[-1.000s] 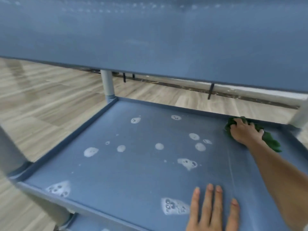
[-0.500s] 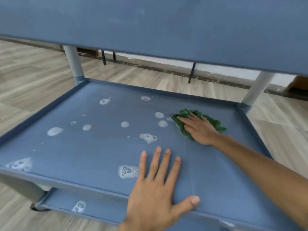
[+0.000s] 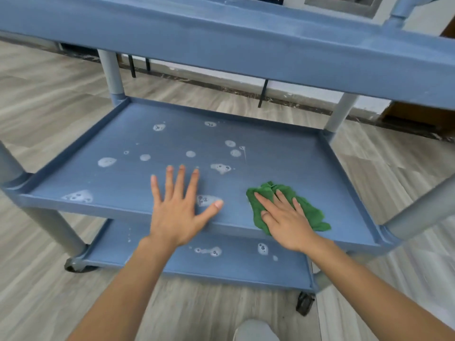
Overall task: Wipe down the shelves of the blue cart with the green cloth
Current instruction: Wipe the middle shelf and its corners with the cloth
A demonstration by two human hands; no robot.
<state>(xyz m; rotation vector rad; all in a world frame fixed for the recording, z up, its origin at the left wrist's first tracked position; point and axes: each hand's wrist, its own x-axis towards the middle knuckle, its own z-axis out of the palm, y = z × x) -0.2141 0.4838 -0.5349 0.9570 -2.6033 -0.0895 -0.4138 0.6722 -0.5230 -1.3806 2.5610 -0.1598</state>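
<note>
green cloth (image 3: 309, 212) coming back from far right corner toward front edge of middle shelf (image 3: 283, 148). left hand (image 3: 178, 212) bracing flat, fingers spread. right hand (image 3: 285, 222) pressing cloth, fingers straight. mid-wipe; next stroke needing leftward sweep through foam spots (image 3: 107, 162).

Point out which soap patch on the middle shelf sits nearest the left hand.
The bubbly patch at the left hand's thumb tip, near the middle shelf's front edge; the others lie farther back or left.

no readable text, no labels, no brand marks
</note>
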